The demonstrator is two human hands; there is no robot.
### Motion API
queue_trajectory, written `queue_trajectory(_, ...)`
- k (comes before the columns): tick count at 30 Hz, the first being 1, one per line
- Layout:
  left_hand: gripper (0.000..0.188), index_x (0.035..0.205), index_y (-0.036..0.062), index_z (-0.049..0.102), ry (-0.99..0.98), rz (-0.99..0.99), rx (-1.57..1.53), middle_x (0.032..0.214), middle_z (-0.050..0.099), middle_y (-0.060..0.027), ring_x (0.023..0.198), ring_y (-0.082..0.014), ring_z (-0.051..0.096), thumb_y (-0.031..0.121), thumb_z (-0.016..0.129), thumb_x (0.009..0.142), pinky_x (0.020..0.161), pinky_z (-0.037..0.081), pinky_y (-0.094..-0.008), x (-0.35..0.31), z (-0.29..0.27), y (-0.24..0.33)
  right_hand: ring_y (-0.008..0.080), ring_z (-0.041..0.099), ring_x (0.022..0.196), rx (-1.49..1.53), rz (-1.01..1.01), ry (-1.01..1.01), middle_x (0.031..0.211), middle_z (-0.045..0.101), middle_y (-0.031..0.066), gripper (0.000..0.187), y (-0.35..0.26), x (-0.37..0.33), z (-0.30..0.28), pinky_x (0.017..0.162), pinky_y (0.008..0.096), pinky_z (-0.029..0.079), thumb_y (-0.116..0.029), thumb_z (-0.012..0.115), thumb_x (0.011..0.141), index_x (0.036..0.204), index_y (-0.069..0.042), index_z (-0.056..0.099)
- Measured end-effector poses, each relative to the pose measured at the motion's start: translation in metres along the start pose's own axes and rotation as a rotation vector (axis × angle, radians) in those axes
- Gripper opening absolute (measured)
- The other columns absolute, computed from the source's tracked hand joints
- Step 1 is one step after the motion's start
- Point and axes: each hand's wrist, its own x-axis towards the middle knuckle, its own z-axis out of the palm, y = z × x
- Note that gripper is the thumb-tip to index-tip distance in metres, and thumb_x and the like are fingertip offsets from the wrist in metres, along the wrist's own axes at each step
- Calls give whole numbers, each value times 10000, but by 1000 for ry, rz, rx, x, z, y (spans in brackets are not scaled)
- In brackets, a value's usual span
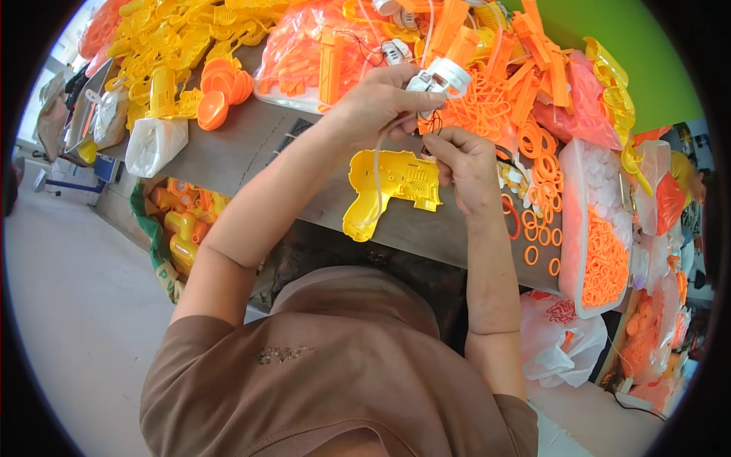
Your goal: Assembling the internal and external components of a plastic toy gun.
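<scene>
My left hand [384, 99] is closed around a white plastic mechanism [442, 79] with a round end, held above the table. From it a thin clear tube [378, 171] hangs down across a yellow gun-shaped half shell [396, 183], which lies with its hollow side up at the table's front edge. Thin black wires [431, 122] run down from the mechanism to my right hand [466, 164]. Thumb and forefinger of that hand are pinched on the wires, just right of the shell; the wire ends are hidden by the fingers.
Orange rings [544, 194] lie loose at the right, beside a white tub [571, 251] of small orange parts. Yellow shells [175, 38], orange cups [217, 91] and a bag of orange parts [293, 57] cover the back. A sack of yellow-orange pieces [183, 221] stands below left.
</scene>
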Motion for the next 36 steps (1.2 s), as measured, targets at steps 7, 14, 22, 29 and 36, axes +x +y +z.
queue_trajectory(7,394,1140,-25,575,-74,132,534,850,639,-44,781,-89,571,179,698,826,678,477,-267,-37,-22,-22,64,460,417,31,151,-46,600,573,22,113,25,-25,0,374,206,351,-101,668,818,776,1,645)
queue_trajectory(14,384,1105,-31,572,86,-52,491,871,641,-87,773,-113,589,245,668,855,665,489,-278,-51,-19,-50,58,486,449,-168,163,130,649,600,35,106,38,-41,18,414,193,384,-104,606,868,855,1,598)
queue_trajectory(22,322,1001,-32,550,91,-154,236,782,605,-84,674,-117,566,242,641,859,584,474,-287,-60,-2,-50,56,482,471,-253,115,238,587,554,7,152,37,-49,13,433,200,367,-119,619,870,786,7,612)
queue_trajectory(29,268,913,-18,633,-308,196,1339,782,649,-183,801,-331,647,192,641,746,658,499,-401,-36,27,18,63,497,494,-220,-28,233,551,549,9,171,39,-50,10,479,211,385,-126,614,861,758,10,626)
queue_trajectory(36,204,877,-21,542,-493,406,1848,637,600,-141,636,-300,644,134,615,766,584,496,-398,-34,46,26,71,502,493,-186,60,223,549,545,4,165,37,-50,10,490,221,400,-113,604,845,733,4,636)
